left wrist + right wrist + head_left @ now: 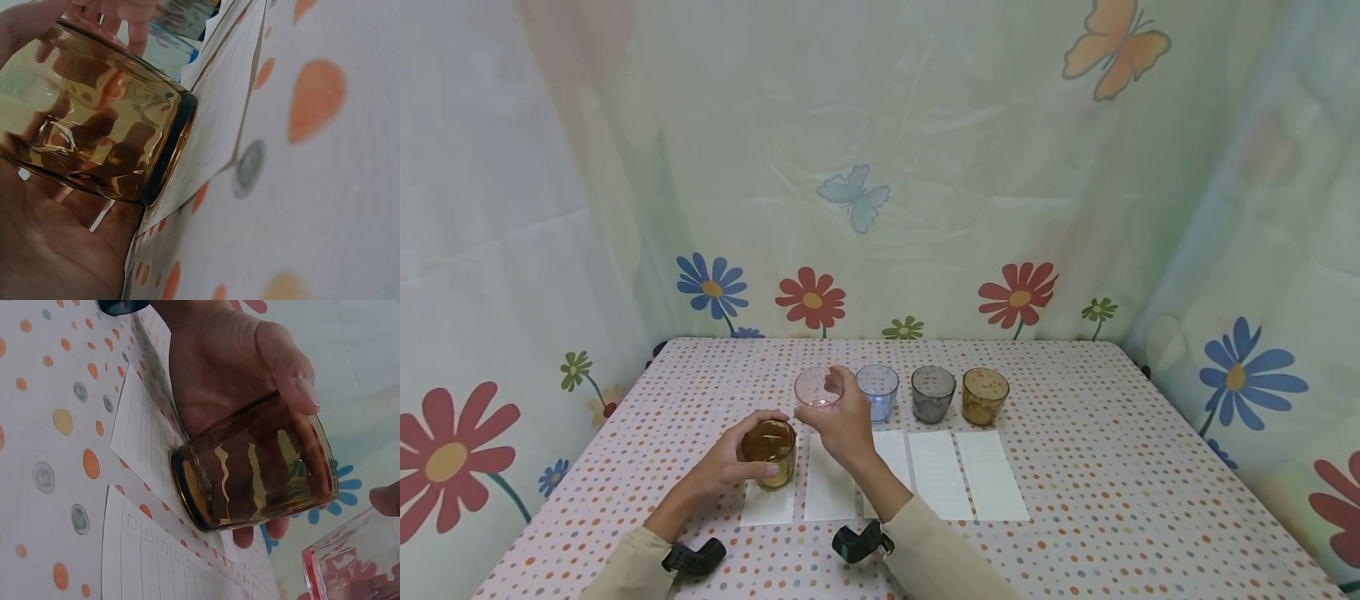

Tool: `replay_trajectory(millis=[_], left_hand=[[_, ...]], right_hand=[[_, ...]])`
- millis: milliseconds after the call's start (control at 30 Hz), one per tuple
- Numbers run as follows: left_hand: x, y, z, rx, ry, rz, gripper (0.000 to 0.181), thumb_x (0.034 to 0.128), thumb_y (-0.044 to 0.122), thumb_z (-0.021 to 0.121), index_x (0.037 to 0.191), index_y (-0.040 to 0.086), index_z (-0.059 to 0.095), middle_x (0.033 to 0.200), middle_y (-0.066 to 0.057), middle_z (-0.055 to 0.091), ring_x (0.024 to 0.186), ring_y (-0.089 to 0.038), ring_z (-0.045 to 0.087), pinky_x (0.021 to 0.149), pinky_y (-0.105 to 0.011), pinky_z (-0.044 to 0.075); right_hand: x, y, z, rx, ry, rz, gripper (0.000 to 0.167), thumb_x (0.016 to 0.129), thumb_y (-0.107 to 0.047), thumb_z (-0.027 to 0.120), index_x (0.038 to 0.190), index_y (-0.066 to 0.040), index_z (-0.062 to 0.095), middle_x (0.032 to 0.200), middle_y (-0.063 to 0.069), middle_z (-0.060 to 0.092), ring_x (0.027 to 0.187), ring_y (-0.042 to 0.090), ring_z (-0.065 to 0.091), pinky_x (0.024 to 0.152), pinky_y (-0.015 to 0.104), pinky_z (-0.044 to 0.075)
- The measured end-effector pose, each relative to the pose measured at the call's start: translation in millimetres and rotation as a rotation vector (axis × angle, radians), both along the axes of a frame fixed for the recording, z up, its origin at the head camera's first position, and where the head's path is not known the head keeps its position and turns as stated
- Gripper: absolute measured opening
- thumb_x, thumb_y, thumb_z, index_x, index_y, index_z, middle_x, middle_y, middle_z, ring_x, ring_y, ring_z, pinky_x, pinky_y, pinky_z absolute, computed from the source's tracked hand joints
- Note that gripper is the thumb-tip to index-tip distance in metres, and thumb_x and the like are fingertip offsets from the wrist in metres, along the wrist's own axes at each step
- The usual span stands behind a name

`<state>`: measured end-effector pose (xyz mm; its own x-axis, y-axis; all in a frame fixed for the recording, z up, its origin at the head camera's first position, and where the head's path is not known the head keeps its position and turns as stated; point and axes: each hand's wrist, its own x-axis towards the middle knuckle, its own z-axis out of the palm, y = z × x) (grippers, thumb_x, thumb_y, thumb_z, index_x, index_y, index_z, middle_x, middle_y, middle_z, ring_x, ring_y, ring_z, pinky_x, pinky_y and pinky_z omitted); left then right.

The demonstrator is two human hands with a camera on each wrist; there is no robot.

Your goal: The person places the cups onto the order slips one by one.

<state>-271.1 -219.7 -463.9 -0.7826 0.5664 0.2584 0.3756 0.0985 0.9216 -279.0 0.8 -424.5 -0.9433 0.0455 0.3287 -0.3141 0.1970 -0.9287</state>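
My left hand (730,460) grips an amber glass tumbler (782,463) by its side, fingers and thumb curled round it. The tumbler stands upright at the leftmost white paper slip (767,510), its base at or just above the paper. My right hand (844,421) holds a pink clear tumbler (809,385) between thumb and fingers, at the left end of a row of glasses. The right wrist view shows this pink tumbler (356,559) at its lower right, with its base partly cut off; whether it touches the table I cannot tell.
Right of the pink tumbler stand a blue tumbler (877,392), a grey tumbler (933,395) and another amber tumbler (985,397). More lined slips (992,475) lie in a row before them on the dotted tablecloth (1112,483). A flowered curtain (925,208) hangs behind.
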Motion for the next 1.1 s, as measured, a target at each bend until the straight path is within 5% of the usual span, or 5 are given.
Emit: replay_trajectory(millis=[667, 1100], left_hand=[[-0.9, 0.3, -0.2, 0.015, -0.010, -0.021, 0.069, 0.0903, 0.010, 0.071, 0.149, -0.002, 0.037, 0.136, -0.024, 0.056, 0.122, -0.026, 0.061, 0.100, -0.033, 0.052], [-1.5, -0.1, -1.9, 0.045, -0.002, -0.057, 0.069, 0.0907, 0.006, 0.070, 0.149, -0.006, 0.034, 0.136, -0.029, 0.055, 0.122, -0.024, 0.061, 0.101, -0.032, 0.052]], right_hand=[[25.4, 22.4, -12.4, -0.046, -0.025, -0.007, 0.081, 0.072, -0.013, 0.086, 0.143, -0.003, 0.048, 0.133, 0.013, 0.062, 0.124, 0.028, 0.058, 0.101, 0.048, 0.050], [31.5, 34.1, -22.6, 0.013, -0.025, 0.034, 0.078, 0.072, -0.021, 0.086, 0.140, -0.007, 0.051, 0.129, 0.007, 0.063, 0.121, 0.025, 0.058, 0.099, 0.047, 0.049]])
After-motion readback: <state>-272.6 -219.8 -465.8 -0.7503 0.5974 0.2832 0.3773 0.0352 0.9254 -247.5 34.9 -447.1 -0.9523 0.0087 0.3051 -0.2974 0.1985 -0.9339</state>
